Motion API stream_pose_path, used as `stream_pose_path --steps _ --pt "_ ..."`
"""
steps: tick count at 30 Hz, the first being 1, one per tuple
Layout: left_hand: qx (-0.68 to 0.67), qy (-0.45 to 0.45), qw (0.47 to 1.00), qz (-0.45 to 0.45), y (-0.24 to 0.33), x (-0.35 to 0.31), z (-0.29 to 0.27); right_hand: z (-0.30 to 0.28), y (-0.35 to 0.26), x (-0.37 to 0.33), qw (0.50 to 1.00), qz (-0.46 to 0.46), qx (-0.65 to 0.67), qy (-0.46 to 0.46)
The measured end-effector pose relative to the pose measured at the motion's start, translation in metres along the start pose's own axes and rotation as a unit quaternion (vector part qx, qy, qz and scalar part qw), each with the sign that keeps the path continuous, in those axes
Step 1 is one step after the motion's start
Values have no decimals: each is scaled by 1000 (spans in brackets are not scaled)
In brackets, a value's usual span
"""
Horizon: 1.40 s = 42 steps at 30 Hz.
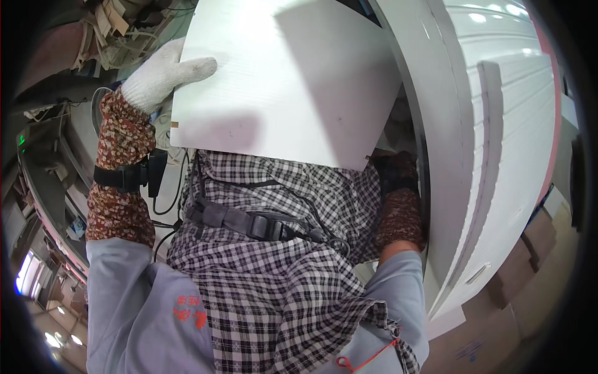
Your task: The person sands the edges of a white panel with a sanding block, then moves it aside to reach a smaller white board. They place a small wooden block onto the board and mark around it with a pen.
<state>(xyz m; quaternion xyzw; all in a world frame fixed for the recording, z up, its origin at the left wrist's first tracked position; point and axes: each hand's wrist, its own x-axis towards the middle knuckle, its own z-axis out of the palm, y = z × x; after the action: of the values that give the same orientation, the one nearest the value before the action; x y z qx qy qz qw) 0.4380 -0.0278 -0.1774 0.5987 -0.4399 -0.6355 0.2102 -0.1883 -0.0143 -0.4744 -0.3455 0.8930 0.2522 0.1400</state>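
Observation:
A large flat white panel [261,81] is held tilted in front of me, above my checked apron. My left hand [165,71], in a white knitted glove, grips its left edge. The thumb lies over the panel's face, and the other fingers are hidden behind it. My right hand [398,134] is in deep shadow beside the panel's lower right edge, close to a tall white cabinet-like body [461,124]. Its fingers cannot be made out. Shadows fall across the panel's right half and lower left.
Bundled cables and scraps [124,37] lie at the far left. A dark-edged rack or bench [53,206] runs along the left. Brown cardboard [479,330] is at the lower right. A black strap device [128,177] with a cable sits on my left forearm.

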Motion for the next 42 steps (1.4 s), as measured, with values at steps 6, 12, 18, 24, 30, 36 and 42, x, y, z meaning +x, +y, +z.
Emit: stream_pose_path --steps 6,12,18,24,30,36,42 --pt "37 9 999 20 1 -2 6 -7 -15 -2 999 -5 -4 43" --pt "41 -4 998 40 -17 8 0 -18 -13 -4 998 -7 6 69" --pt "16 -17 999 40 -33 22 1 -34 20 3 991 -65 106 44" --pt "-69 -71 993 70 -44 45 14 -55 81 13 884 -143 426 -130" --pt "-96 -72 992 47 -45 46 12 -94 43 -86 805 -40 553 -210" --pt "-99 -69 991 57 -48 49 15 -93 44 -96 775 -59 596 -200" --pt "-99 -58 992 58 -55 50 18 -75 57 -76 707 -72 660 -246"
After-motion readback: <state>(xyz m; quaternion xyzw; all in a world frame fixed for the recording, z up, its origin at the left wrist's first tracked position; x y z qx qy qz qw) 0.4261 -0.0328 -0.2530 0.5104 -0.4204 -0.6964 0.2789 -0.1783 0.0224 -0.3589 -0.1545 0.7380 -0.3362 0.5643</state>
